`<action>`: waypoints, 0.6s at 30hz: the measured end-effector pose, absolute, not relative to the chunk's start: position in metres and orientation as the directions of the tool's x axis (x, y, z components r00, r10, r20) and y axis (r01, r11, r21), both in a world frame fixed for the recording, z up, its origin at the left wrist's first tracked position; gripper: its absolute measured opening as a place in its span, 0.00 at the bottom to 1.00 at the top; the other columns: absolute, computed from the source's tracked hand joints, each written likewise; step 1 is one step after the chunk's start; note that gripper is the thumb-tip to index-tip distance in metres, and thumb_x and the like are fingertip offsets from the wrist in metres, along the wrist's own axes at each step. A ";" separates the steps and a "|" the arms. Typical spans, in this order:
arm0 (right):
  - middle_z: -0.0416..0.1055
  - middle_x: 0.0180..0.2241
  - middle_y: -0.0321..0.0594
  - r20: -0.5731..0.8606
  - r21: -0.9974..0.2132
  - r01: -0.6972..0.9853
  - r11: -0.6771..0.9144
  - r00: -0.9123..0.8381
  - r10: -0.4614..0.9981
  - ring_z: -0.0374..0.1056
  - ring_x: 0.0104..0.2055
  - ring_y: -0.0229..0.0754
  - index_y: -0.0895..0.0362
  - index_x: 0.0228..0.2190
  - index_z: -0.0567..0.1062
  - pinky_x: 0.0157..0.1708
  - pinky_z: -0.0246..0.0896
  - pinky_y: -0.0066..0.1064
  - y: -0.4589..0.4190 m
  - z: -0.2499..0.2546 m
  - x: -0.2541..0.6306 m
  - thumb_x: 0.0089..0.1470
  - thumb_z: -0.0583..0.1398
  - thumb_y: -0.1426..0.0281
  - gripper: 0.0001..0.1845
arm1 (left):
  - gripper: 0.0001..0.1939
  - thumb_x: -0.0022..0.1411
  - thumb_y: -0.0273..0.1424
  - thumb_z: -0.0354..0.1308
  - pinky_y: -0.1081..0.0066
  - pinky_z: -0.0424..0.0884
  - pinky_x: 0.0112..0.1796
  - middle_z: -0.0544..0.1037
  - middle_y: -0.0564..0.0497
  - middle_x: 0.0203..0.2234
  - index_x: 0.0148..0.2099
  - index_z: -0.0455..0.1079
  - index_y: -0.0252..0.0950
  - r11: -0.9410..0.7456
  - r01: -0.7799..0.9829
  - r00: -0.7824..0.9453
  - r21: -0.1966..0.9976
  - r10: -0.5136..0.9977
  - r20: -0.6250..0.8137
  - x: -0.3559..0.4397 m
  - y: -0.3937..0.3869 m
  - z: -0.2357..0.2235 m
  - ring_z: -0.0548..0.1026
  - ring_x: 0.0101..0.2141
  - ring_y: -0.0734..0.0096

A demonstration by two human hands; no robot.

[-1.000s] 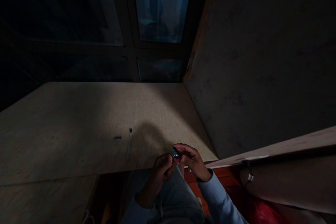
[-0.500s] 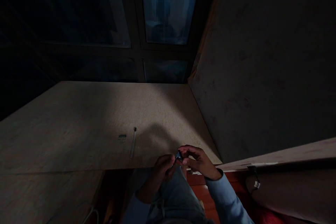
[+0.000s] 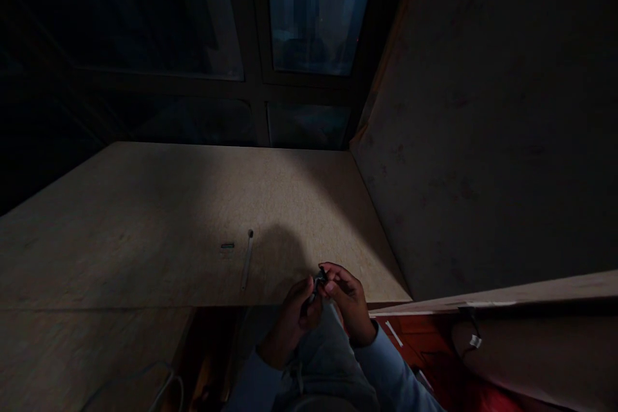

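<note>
The left hand (image 3: pixel 295 309) and right hand (image 3: pixel 348 301) meet at the near edge of the surface, both pinching one small dark object (image 3: pixel 320 277) between thumb and fingers. The fingers hide part of it, and the dim light leaves its shape unclear. Below the hands are the person's legs (image 3: pixel 331 367) in pale trousers.

Left of the hands, a slim pale stick (image 3: pixel 247 264) with a dark end lies on the surface (image 3: pixel 193 199), pointing away from the person. Just beyond it to the left is a short dark piece (image 3: pixel 226 245), lying crosswise. Farther left and nearer the person, a pale cable (image 3: pixel 168 376) loops.

To the right of the hands, a patterned wall (image 3: pixel 458 141) bounds the surface; below it, a thin white strip (image 3: pixel 394 333) lies on the reddish floor (image 3: pixel 412 329). Ahead, beyond the far edge, stands a dark-framed window (image 3: pixel 318 19).
</note>
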State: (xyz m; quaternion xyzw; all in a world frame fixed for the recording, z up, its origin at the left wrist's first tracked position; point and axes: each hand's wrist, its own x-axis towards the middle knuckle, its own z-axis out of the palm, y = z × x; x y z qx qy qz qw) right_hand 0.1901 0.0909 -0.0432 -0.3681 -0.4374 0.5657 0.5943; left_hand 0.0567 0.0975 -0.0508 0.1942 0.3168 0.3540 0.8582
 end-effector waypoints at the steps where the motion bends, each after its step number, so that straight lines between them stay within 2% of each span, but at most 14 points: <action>1: 0.67 0.28 0.36 0.100 -0.930 -0.359 0.084 -0.028 0.995 0.66 0.31 0.30 0.53 0.47 0.76 0.33 0.62 0.19 0.091 -0.043 0.189 0.56 0.63 0.67 0.15 | 0.30 0.47 0.52 0.66 0.79 0.42 0.17 0.54 0.61 0.13 0.35 0.59 0.32 0.677 -0.495 0.547 0.544 0.730 -0.410 0.057 0.097 -0.051 0.48 0.13 0.87; 3: 0.67 0.28 0.36 0.103 -0.927 -0.368 0.072 -0.065 0.993 0.67 0.32 0.31 0.52 0.47 0.76 0.33 0.62 0.20 0.091 -0.041 0.191 0.57 0.63 0.67 0.15 | 0.30 0.47 0.52 0.66 0.79 0.42 0.17 0.54 0.60 0.13 0.34 0.60 0.31 0.668 -0.498 0.533 0.552 0.739 -0.413 0.056 0.097 -0.048 0.48 0.13 0.87; 10: 0.67 0.31 0.38 0.095 -0.947 -0.320 0.015 -0.237 0.967 0.65 0.34 0.31 0.49 0.51 0.75 0.34 0.59 0.21 0.095 -0.038 0.207 0.56 0.64 0.67 0.19 | 0.30 0.50 0.55 0.61 0.78 0.44 0.17 0.54 0.59 0.14 0.33 0.61 0.31 0.585 -0.396 0.471 0.708 0.791 -0.390 0.051 0.093 -0.035 0.49 0.14 0.86; 18: 0.70 0.32 0.39 0.079 -0.937 -0.349 -0.019 -0.265 0.961 0.67 0.34 0.31 0.48 0.49 0.76 0.35 0.60 0.21 0.095 -0.039 0.210 0.56 0.64 0.67 0.18 | 0.31 0.53 0.57 0.58 0.77 0.43 0.18 0.54 0.58 0.14 0.33 0.62 0.30 0.531 -0.323 0.452 0.784 0.814 -0.365 0.050 0.093 -0.036 0.49 0.14 0.85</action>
